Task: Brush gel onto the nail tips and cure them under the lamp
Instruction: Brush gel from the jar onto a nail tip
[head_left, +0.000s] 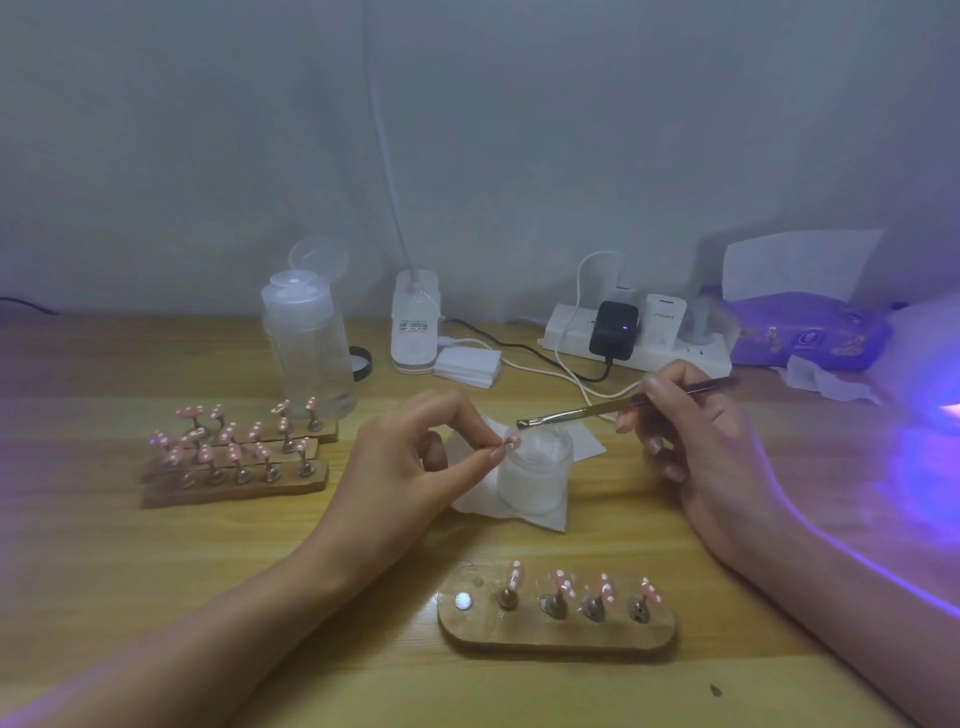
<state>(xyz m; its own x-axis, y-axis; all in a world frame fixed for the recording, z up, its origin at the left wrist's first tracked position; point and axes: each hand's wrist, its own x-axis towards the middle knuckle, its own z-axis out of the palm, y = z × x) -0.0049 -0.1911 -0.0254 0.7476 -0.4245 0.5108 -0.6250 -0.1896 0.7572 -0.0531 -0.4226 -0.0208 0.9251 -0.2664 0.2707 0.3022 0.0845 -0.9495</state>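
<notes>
Left hand (415, 457): fingers pinch nail tip (511, 442) above jar (535, 475). Right hand (696, 441): fingers clamp brush (597, 410), bristles near tip.

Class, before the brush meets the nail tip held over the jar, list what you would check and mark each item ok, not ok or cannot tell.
1. Nail tip pinched in the left hand fingers: ok.
2. Brush gripped in the right hand, bristles pointing at the nail tip: ok.
3. Gel loaded on the bristles: cannot tell.
4. Jar upright with its lid off: ok.
5. Free spot on the near holder: ok, its left end is bare.
6. Lamp lit: ok, purple glow at the right edge.
</notes>
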